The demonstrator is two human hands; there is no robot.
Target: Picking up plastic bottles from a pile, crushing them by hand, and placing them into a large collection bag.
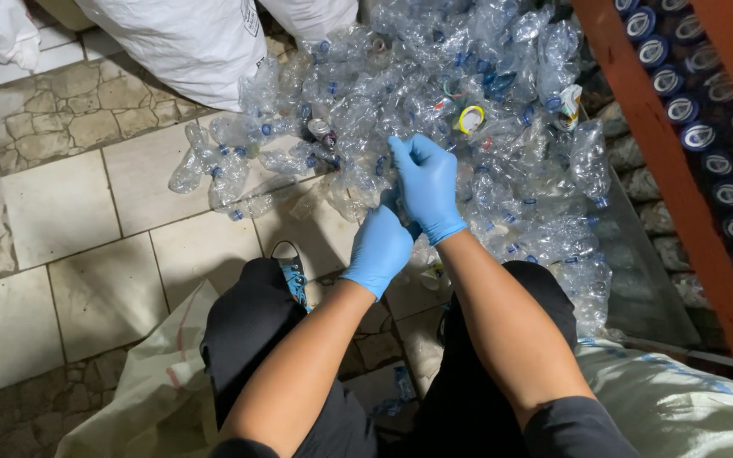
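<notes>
both in blue gloves, over a heap of crushed clear bottles (pixel 468 127) on the tiled floor (pixel 69 203). right hand (pixel 428 185) curled closed on a crumpled clear bottle (pixel 366 182) at the heap's near edge; left hand (pixel 379 248) just below, touching the right, grip hidden. white sacks (pixel 188 42) behind, stacked cans (pixel 714 136) at right.

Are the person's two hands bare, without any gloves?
No, both the left hand and the right hand wear blue gloves above the pile of crushed clear bottles.
</notes>
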